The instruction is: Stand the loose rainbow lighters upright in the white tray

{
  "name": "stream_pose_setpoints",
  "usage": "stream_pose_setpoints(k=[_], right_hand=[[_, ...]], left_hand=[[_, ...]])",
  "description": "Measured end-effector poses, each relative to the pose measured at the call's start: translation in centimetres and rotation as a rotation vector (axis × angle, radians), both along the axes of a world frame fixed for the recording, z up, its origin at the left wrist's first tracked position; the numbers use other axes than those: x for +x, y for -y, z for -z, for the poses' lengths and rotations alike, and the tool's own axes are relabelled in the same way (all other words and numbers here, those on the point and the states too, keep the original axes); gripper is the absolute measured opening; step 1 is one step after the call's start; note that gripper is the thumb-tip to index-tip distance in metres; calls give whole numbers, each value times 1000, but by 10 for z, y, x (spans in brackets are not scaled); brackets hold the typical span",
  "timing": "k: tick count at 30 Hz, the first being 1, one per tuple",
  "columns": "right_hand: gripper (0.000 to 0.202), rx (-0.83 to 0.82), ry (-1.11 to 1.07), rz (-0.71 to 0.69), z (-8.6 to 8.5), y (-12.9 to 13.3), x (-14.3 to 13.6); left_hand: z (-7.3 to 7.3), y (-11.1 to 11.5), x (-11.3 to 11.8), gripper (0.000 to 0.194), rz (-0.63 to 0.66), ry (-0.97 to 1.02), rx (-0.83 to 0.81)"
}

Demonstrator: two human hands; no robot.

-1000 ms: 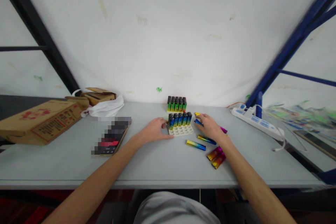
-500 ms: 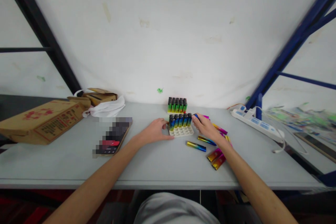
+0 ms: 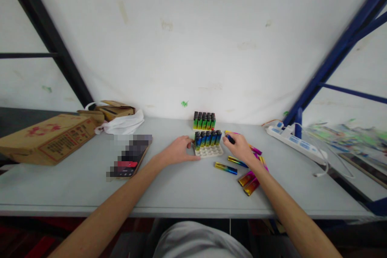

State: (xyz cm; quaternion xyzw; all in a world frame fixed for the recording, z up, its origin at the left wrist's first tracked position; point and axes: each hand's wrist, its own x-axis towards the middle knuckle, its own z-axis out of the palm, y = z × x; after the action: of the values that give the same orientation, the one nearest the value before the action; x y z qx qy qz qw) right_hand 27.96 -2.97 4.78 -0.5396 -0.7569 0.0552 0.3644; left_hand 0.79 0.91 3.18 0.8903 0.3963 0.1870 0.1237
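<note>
Blue-and-yellow cylinders (image 3: 207, 139) stand upright, black ends up, at the back of a white rack (image 3: 211, 152) on the table (image 3: 169, 189), with open holes showing along its front; my left hand (image 3: 179, 151) lies at the rack's left end, thumb and fingers wide apart, though I cannot tell whether they press on it; my right hand (image 3: 240, 148), just right of the rack, has its fingers closed on a dark blue piece (image 3: 230, 139); green-and-yellow cylinders (image 3: 204, 122) stand behind; purple-and-gold pieces (image 3: 252, 186) lie at front right.
</note>
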Motion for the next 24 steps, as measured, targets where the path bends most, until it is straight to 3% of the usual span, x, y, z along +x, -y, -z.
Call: stream_pose_setpoints(k=[11,24], right_hand=[[25,-16,11,-1,0,0,-1],[40,-11,72,46,3,-4,-1]], left_hand=[[-2,1,0,59,3,-21,-4],[-3,1,1,60,1,-17,-10]])
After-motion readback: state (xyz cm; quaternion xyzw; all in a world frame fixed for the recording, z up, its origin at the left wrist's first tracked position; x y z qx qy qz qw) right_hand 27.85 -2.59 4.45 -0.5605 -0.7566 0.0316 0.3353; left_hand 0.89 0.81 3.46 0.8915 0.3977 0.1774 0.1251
